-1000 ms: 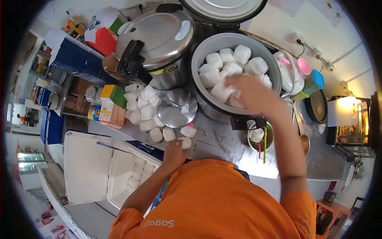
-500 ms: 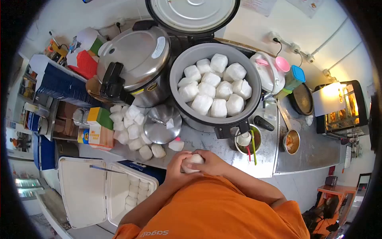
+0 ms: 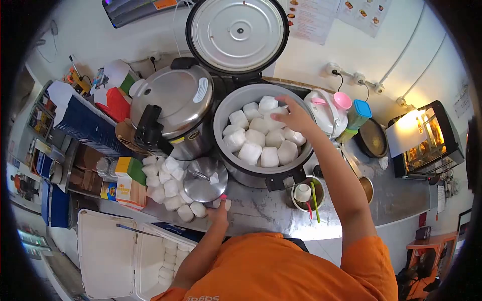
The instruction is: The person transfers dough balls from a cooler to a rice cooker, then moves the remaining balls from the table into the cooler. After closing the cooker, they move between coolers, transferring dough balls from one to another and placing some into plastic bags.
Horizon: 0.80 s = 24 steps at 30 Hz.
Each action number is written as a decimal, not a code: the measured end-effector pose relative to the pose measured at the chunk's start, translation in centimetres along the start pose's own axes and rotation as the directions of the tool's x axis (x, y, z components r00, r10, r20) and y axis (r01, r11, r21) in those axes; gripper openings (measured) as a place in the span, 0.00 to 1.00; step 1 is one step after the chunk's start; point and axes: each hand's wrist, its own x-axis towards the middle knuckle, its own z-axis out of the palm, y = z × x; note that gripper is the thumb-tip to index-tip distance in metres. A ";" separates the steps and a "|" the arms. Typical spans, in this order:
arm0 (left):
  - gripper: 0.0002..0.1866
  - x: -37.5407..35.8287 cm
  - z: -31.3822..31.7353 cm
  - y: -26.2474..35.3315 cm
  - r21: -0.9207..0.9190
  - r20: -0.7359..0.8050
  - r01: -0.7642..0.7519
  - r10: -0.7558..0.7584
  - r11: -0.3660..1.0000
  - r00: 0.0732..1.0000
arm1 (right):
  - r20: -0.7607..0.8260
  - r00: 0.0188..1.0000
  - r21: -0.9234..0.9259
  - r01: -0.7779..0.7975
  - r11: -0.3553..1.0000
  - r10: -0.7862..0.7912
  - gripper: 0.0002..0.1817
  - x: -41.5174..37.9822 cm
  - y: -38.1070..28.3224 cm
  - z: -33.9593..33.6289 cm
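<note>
Over the right side of a large grey cooker pot (image 3: 219, 115) is my right hand (image 3: 296, 116). Its fingers are spread above the white wrapped packets (image 3: 255, 124) that fill the pot, with the fingertips against or just over one of them. My left hand (image 3: 218, 215) is low at the counter's front edge, its fingers over a single white wrapped packet (image 3: 228, 204) that they partly cover. A small pink item (image 3: 224, 197) shows at those fingertips. More white packets (image 3: 171, 188) lie piled to the left, beside a steel lid (image 3: 205, 180).
A closed steel cooker (image 3: 173, 103) stands left of the pot, whose raised lid (image 3: 238, 32) leans back. An open white cool box (image 3: 143, 261) holding packets is below left. A pot with utensils (image 3: 307, 195) and a lit display case (image 3: 427, 131) are to the right.
Both hands were together around a white packet near my body. They have parted: the right reached forward to the pot, the left moved to the packet on the counter. The view has shifted.
</note>
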 end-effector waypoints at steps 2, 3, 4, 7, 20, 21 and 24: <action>0.53 -0.1 0.8 1.1 0.090 -0.098 0.128 -0.119 0.988 0.988 | 0.053 0.994 0.107 -0.102 0.989 0.097 0.30 1.7 1.1 1.3; 0.50 0.1 1.1 1.1 0.115 -0.137 0.111 -0.095 0.987 0.986 | -0.051 0.998 -0.276 0.013 0.961 -0.028 0.25 2.0 1.9 2.1; 0.47 0.2 1.2 1.0 0.141 -0.175 0.096 -0.070 0.985 0.982 | -0.101 0.978 -0.625 0.079 0.777 -0.181 0.21 2.3 2.7 2.9; 0.44 1.0 1.6 0.4 0.180 -0.128 0.063 -0.040 0.982 0.991 | 0.026 0.970 -0.828 0.157 0.539 -0.243 0.17 2.7 2.3 3.2; 0.30 -12.0 -6.9 7.0 -0.072 0.550 0.225 -0.150 0.972 0.822 | 0.610 0.686 -0.133 0.582 0.802 -0.397 0.42 -15.1 -11.2 4.7; 0.27 -13.7 -7.9 8.6 -0.220 0.597 0.188 -0.021 0.957 0.802 | 0.619 0.657 -0.133 0.627 0.768 -0.429 0.38 -17.9 -12.2 5.8; 0.22 -17.8 -9.8 13.0 -0.522 0.585 0.109 0.261 0.846 0.768 | 0.602 0.642 -0.198 0.696 0.690 -0.475 0.32 -21.0 -13.6 8.6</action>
